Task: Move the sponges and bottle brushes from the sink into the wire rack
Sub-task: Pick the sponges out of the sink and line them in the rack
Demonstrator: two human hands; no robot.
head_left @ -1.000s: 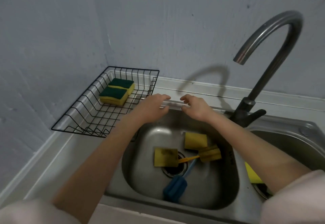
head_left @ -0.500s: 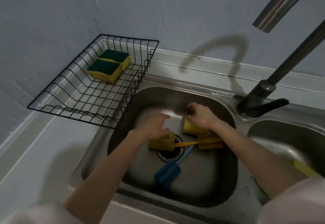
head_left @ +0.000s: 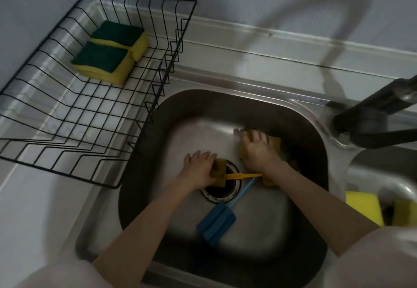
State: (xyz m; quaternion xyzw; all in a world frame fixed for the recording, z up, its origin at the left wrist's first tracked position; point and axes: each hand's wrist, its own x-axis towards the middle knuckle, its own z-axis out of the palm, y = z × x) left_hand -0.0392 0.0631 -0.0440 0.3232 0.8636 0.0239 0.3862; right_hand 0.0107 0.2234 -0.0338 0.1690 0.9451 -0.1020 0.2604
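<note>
Head view: in the stainless steel sink basin (head_left: 158, 174) at centre frame, the left hand (head_left: 198, 170) lies on a yellow sponge (head_left: 220, 172) by the drain. The right hand (head_left: 259, 152) covers another yellow sponge (head_left: 276, 144) further up. Both sets of fingers seem to be closing, though blur hides any grip. The black wire rack (head_left: 90, 107) lies upper left, nearer the left hand.

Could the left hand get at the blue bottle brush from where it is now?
Probably yes: the blue bottle brush lies uncovered on the sink floor near the left hand, though that hand is on a sponge.
</note>
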